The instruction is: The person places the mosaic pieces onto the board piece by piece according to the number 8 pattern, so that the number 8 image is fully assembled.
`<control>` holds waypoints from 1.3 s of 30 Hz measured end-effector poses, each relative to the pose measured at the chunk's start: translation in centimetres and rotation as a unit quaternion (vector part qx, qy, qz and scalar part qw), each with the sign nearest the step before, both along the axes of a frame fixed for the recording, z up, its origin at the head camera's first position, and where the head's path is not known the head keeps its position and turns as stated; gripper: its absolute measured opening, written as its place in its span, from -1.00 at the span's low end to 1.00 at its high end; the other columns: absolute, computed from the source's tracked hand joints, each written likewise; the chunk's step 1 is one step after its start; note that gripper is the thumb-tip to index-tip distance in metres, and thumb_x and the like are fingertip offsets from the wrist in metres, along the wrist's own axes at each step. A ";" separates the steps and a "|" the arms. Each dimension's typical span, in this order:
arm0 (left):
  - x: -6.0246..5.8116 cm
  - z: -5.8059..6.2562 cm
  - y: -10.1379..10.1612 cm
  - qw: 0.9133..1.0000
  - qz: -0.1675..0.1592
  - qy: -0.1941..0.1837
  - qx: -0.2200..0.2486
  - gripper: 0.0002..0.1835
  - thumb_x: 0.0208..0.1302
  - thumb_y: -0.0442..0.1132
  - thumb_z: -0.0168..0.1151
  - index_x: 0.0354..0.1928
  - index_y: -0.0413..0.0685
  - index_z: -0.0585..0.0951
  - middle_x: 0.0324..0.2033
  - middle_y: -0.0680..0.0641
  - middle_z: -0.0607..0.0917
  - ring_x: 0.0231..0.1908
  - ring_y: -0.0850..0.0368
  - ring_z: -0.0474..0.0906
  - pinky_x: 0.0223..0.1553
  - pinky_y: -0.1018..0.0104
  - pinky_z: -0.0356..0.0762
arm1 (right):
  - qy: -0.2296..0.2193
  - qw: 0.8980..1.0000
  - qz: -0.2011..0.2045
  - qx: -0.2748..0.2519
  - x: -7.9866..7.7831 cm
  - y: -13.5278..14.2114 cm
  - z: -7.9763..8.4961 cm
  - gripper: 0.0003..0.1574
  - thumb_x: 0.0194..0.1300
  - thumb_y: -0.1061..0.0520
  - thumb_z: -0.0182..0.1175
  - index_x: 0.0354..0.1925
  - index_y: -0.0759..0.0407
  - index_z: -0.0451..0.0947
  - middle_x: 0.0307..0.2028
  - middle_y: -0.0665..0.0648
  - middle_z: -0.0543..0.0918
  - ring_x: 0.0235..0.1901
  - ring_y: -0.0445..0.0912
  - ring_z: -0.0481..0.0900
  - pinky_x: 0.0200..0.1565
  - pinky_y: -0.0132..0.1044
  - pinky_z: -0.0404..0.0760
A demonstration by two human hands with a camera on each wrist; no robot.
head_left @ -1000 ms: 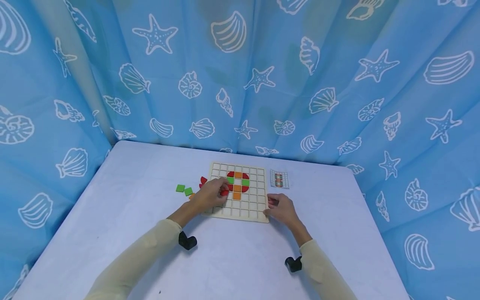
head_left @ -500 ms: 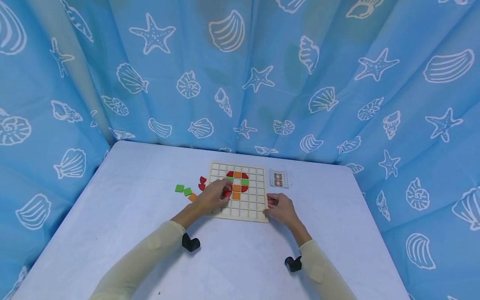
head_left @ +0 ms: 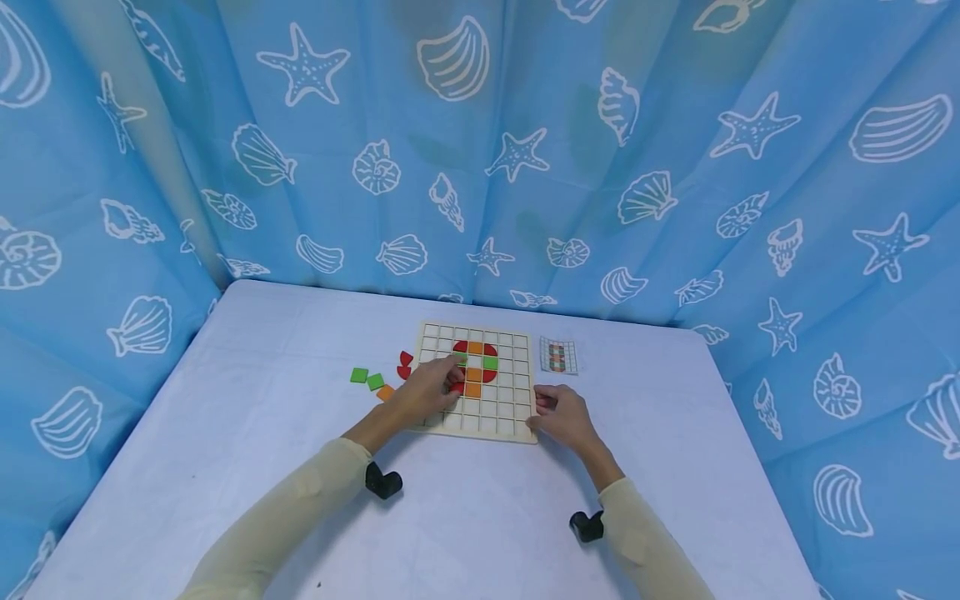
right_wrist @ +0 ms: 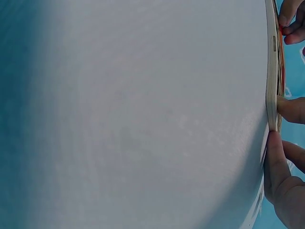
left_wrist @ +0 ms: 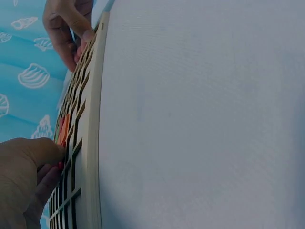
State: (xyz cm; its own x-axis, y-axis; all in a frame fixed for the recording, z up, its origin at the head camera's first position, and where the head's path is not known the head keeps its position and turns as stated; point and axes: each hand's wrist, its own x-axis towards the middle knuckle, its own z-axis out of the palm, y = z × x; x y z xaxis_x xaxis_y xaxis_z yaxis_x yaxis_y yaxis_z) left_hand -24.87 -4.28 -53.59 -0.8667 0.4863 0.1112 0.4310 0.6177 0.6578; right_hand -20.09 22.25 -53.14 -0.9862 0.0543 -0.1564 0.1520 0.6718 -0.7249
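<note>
A wooden grid board (head_left: 504, 421) lies on the table, with red, orange and green tiles set in its upper middle cells. My left hand (head_left: 430, 390) reaches over the board's left half, and its thumb and fingers pinch a red tile (head_left: 457, 389) beside the lower orange square (head_left: 472, 391). In the left wrist view only a sliver of that red tile (left_wrist: 60, 165) shows at the fingertips. At the board's right edge, my right hand (head_left: 564, 415) grips the rim, thumb on top and fingers along the side, as the right wrist view also shows.
Left of the board lie red rounded pieces (head_left: 405, 365), green squares (head_left: 359, 376) and an orange piece (head_left: 385, 392) partly near my wrist. A small pattern card (head_left: 558, 356) lies right of the board. A blue shell-print curtain (head_left: 480, 167) hangs behind the white table (head_left: 480, 517).
My left hand has moved slightly right with the red tile, bringing it down by the orange square. The right hand keeps its grip on the board's edge.
</note>
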 end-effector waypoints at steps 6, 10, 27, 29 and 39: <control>0.0 0.0 0.2 1.000 -0.006 -0.005 -0.004 -0.39 0.22 -0.29 0.35 0.30 -0.17 0.40 -0.16 0.08 0.63 -0.18 0.22 0.52 -0.01 0.36 0.55 | -0.004 1.000 0.001 -0.001 0.0 0.0 0.0 -0.25 0.01 0.23 0.45 0.21 0.28 0.49 -0.10 0.15 0.53 -0.09 -0.02 0.51 -0.02 -0.19 0.58; 0.0 0.1 0.2 1.000 -0.004 -0.003 -0.004 -0.40 0.21 -0.28 0.35 0.29 -0.16 0.41 -0.17 0.10 0.63 -0.18 0.24 0.52 -0.02 0.38 0.55 | -0.002 1.000 0.002 0.000 0.0 0.1 0.1 -0.25 0.01 0.22 0.45 0.21 0.27 0.50 -0.10 0.14 0.54 -0.09 -0.02 0.52 -0.02 -0.20 0.58; -1.5 1.8 -1.6 0.998 -0.014 -0.048 -0.034 -0.53 0.24 -0.30 0.31 0.20 -0.11 0.50 -0.07 0.03 0.61 -0.08 0.18 0.52 0.05 0.28 0.53 | -0.014 1.000 -0.006 0.006 -0.1 0.4 -0.3 -0.24 0.02 0.21 0.44 0.23 0.24 0.48 -0.07 0.14 0.53 -0.07 -0.01 0.49 0.01 -0.16 0.56; -2.1 2.2 -2.5 0.998 0.003 -0.045 -0.049 -0.54 0.24 -0.31 0.30 0.20 -0.10 0.51 -0.08 0.02 0.62 -0.08 0.17 0.52 0.05 0.26 0.53 | -0.009 1.000 -0.005 0.007 -0.1 0.5 -0.3 -0.23 0.02 0.22 0.43 0.23 0.27 0.47 -0.07 0.16 0.53 -0.07 0.00 0.49 0.02 -0.15 0.56; -4.6 3.0 -7.2 0.984 0.080 -0.059 -0.151 -0.63 0.25 -0.21 0.33 0.08 -0.16 0.59 -0.12 -0.09 0.60 -0.14 0.04 0.49 0.00 0.21 0.56 | -0.008 1.000 0.003 0.004 -0.2 0.0 -0.3 -0.22 0.02 0.22 0.44 0.23 0.28 0.47 -0.07 0.17 0.54 -0.06 0.01 0.51 0.03 -0.12 0.55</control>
